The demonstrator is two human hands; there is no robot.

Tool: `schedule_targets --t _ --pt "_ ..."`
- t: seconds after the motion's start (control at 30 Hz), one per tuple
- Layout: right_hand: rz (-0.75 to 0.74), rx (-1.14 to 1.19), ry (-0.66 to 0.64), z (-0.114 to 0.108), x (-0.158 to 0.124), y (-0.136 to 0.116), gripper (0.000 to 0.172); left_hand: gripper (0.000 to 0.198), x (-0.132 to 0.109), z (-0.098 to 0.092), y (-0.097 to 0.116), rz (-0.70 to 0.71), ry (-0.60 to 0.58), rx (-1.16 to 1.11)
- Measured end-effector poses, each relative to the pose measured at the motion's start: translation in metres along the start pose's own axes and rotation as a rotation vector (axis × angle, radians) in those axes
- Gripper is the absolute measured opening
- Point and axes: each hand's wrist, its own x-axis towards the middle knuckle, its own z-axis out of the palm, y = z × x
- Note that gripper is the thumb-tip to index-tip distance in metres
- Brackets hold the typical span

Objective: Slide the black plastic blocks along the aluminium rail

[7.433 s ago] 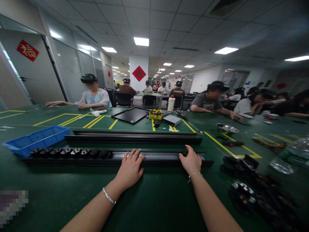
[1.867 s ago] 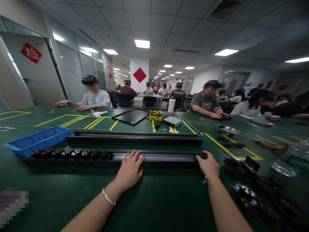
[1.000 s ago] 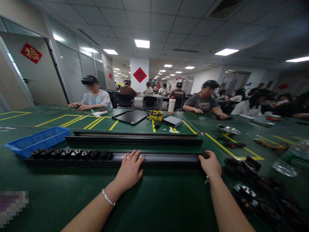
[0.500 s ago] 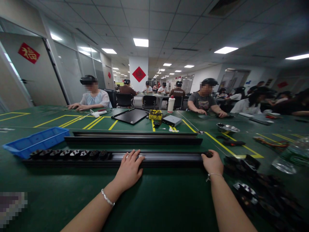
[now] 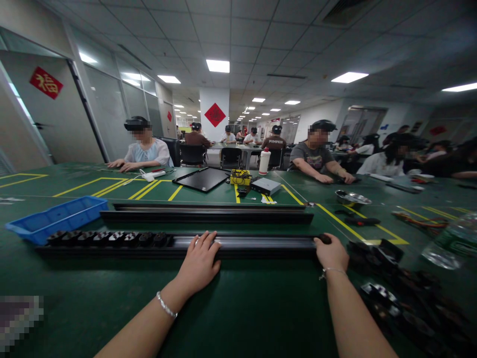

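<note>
In front of me lies a long black rail [image 5: 253,242] with a shiny channel along its top. Several black socket-like modules [image 5: 100,238], some with pale metal parts, sit in a row in its left half. My left hand [image 5: 199,258] rests on the rail right of the row, palm down, fingers stretched across the channel. At the rail's right end, my right hand [image 5: 333,253] is closed on a small black module [image 5: 325,239], mostly hidden by the fingers. Behind, a second long black rail [image 5: 208,217] lies parallel.
A blue tray [image 5: 59,216] stands at the left, next to the rail. Loose black modules [image 5: 406,298] are heaped at the right, near a clear plastic bottle [image 5: 443,243]. Farther back are a metal bowl [image 5: 352,197] and a black panel [image 5: 203,179]. Co-workers sit across the table.
My right hand has shifted slightly to the right with the small black module. My left hand stays in place on the rail.
</note>
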Motion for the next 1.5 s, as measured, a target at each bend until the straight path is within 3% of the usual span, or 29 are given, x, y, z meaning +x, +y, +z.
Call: schedule_targets --t 1.03,1.5 --pt "0.113 0.030 0.010 -0.006 -0.001 -0.002 0.043 0.027 0.000 0.002 0.000 -0.008 0.015 0.006" --pt "0.183 0.114 0.123 -0.004 0.023 0.030 0.042 0.022 -0.001 -0.001 0.002 -0.035 0.043 0.000"
